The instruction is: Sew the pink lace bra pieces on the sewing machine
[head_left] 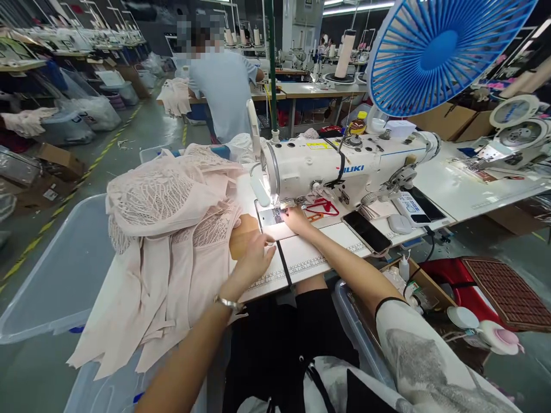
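Note:
A white sewing machine [318, 169] stands on the table with its lamp lighting the needle area. My right hand [298, 221] is at the metal needle plate [270, 217], its fingers pinched together beside the presser foot; whatever is between them is too small to tell. Nearer the table's front edge, my left hand [255, 258] hovers by a brown flat piece [243, 234], fingers loosely bent with a gap between thumb and forefinger. To its left lies a heap of pale pink lace garments [159, 201], strips draping over the edge.
A black phone [367, 232] and a white earbud case [399, 223] lie right of my right forearm. Red-handled scissors [322, 206] rest behind that hand. A blue fan [439, 51] looms at upper right. Clear plastic bins [55, 269] stand left; a person [224, 86] sits ahead.

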Demonstrator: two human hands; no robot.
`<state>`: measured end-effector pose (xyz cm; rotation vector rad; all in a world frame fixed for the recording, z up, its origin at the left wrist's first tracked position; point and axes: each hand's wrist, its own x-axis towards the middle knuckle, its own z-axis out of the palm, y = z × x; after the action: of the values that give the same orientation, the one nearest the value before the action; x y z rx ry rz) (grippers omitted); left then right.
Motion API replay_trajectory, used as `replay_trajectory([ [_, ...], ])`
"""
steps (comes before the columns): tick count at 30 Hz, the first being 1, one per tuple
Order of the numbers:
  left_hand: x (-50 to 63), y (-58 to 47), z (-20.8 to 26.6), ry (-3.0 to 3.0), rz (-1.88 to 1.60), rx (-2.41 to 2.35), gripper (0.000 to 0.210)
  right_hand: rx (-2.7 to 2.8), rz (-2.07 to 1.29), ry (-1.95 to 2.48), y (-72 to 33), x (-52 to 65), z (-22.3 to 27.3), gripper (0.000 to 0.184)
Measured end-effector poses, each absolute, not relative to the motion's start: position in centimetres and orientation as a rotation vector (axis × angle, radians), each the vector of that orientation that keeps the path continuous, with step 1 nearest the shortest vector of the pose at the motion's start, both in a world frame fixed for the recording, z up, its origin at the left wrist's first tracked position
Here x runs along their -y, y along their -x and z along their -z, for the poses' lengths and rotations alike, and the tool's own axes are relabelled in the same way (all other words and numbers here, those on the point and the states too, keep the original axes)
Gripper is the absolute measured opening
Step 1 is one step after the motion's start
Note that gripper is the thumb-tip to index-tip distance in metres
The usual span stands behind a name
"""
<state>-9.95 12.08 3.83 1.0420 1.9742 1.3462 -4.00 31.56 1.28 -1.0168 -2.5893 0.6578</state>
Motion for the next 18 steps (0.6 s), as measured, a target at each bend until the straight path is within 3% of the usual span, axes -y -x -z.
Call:
replay_trajectory([
  [4,-17.5,13.4,-5.2,-0.823,-1.482,-1.876,0.012,2.549,-0.748,1.013,4.4,-31.8,-0.7,0.007],
  [9,-21.8,14.3,-4.2,-0.568,-1.739,-1.645,0.024,2.471,-0.79,1.07,4.1,-32.0,-0.2,0.021],
  [18,-21.4,13.5,-2.9,-0.329,-1.907,-1.243,0.02,2.324,-0.718,1.293,4.2,-32.1,-0.1,0.008],
])
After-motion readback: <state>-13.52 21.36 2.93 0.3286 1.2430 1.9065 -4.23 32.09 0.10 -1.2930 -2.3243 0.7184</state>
